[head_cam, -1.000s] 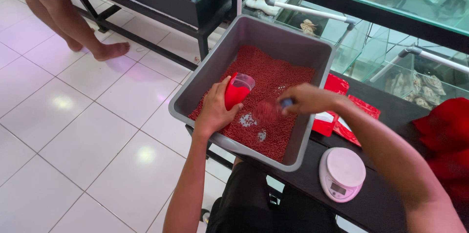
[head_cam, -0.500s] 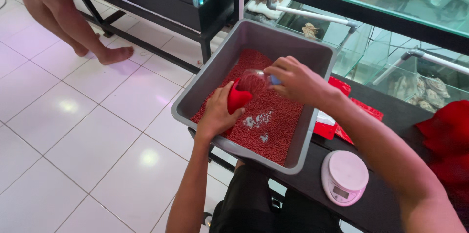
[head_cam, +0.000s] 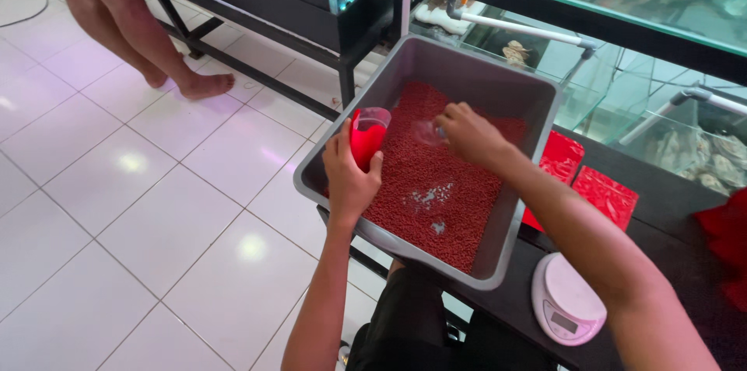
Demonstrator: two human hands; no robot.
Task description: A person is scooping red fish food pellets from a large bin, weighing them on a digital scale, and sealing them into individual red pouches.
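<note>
A grey tub point(head_cam: 545, 118) held red pellets point(head_cam: 443, 184) flecked with pale specks. The pouch point(head_cam: 366, 141) was red with a clear top. Red packets point(head_cam: 603, 194) lay on a black table point(head_cam: 685, 262); the scale point(head_cam: 566, 309) was white.

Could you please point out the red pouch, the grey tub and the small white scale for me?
Red pouch point(head_cam: 366, 141), head view, on its red front.
Grey tub point(head_cam: 467, 79), head view, on its bare far wall.
White scale point(head_cam: 566, 305), head view, on its round top.

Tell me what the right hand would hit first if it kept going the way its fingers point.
Probably the open red pouch in the left hand: the right hand, holding a small clear scoop, points left towards it above the red pellets. Depth is unclear.
</note>
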